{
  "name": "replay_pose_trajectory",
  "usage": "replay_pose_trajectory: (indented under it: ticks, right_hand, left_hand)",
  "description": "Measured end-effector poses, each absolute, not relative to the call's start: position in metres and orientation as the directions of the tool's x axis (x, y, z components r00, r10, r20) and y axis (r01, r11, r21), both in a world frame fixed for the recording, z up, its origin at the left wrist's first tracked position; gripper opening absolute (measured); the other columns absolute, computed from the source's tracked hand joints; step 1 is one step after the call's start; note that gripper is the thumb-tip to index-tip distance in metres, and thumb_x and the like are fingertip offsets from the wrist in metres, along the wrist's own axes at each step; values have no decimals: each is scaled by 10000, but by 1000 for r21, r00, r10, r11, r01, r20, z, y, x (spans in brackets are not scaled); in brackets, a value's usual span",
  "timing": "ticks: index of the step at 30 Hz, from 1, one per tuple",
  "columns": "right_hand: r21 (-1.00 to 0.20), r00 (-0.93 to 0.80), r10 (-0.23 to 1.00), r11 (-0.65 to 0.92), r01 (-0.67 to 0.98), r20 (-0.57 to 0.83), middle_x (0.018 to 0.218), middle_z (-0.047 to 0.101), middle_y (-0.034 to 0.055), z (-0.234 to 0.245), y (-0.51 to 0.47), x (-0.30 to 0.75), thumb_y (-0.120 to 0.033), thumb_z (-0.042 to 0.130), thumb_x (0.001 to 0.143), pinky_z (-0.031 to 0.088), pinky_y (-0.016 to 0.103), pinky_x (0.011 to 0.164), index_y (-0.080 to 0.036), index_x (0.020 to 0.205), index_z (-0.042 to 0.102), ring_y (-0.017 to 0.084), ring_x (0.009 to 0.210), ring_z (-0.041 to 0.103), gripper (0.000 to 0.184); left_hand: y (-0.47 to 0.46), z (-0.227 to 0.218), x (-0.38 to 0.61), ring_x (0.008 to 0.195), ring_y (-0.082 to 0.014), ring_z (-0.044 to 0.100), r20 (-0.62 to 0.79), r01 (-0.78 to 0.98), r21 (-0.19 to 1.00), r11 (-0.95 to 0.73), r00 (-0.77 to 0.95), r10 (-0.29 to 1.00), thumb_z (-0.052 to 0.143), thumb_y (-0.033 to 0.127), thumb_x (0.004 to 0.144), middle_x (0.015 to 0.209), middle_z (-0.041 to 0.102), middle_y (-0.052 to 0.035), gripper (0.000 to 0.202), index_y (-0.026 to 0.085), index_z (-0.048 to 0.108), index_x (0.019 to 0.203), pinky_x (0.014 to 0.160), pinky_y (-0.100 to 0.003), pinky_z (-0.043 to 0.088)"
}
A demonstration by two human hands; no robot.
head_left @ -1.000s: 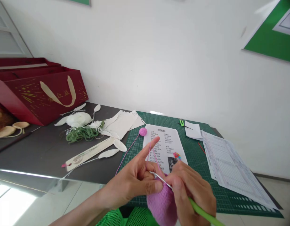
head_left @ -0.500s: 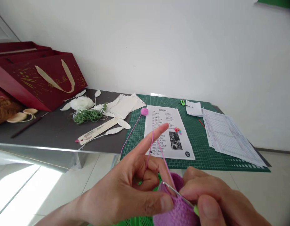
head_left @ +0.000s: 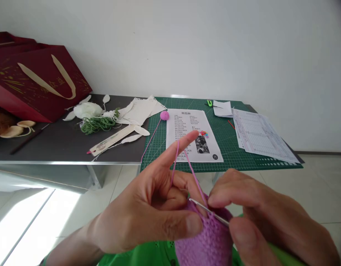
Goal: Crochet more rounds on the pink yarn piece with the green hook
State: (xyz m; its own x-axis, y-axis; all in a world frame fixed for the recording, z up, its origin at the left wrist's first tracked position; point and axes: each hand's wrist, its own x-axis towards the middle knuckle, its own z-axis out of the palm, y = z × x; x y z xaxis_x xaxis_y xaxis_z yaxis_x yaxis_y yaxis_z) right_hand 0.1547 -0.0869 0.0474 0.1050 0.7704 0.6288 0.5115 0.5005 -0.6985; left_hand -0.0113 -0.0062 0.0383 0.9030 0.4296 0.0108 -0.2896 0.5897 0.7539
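Now, one purple crochet piece [head_left: 205,242] is between my two grips, its rim upward; my left grip [head_left: 148,207] pinches this rim from the left. One crochet hook [head_left: 220,220] lies slantwise across the rim, its long axis rising toward my left thumb; my right grip [head_left: 261,207] is nearer its green handle and holds it. One pink strand [head_left: 192,170] goes from my raised left forefinger down to the rim. Beyond, on the surface [head_left: 62,149], I count one pink ball [head_left: 164,115], one green mat [head_left: 227,146], one green yarn bundle [head_left: 100,125].
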Motion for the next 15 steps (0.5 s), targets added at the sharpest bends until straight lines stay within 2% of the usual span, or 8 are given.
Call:
replay_pose_trajectory:
  ticks: [2, 6, 15]
  right_hand:
    - [-702, 16, 807, 504, 503, 591, 712, 664, 1, 50, -89, 165, -258, 553, 991, 493, 251, 523, -176, 869, 650, 111, 614, 609, 176]
    - [-676, -90, 809, 542, 499, 581, 664, 662, 17, 56, -93, 179, -184, 558, 961, 517, 255, 533, -141, 773, 675, 112, 585, 597, 225]
    - [-668, 28, 789, 500, 552, 613, 607, 600, -21, 59, -97, 175, -289, 417, 1058, 447, 247, 489, -180, 755, 633, 89, 530, 539, 388]
  left_hand:
    - [-8, 38, -11, 509, -10, 283, -16, -268, 759, 593, 903, 429, 694, 39, 925, 942, 631, 33, 820, 491, 382, 1534, 476, -134, 276]
    - [-12, 35, -8, 504, -8, 265, -27, -255, 767, 588, 904, 426, 696, 38, 924, 938, 652, 21, 811, 476, 391, 1535, 460, -132, 236]
    - [-16, 33, 4, 502, -14, 248, -30, -267, 773, 576, 891, 454, 740, 99, 912, 919, 671, 25, 800, 442, 390, 1544, 488, -185, 213]
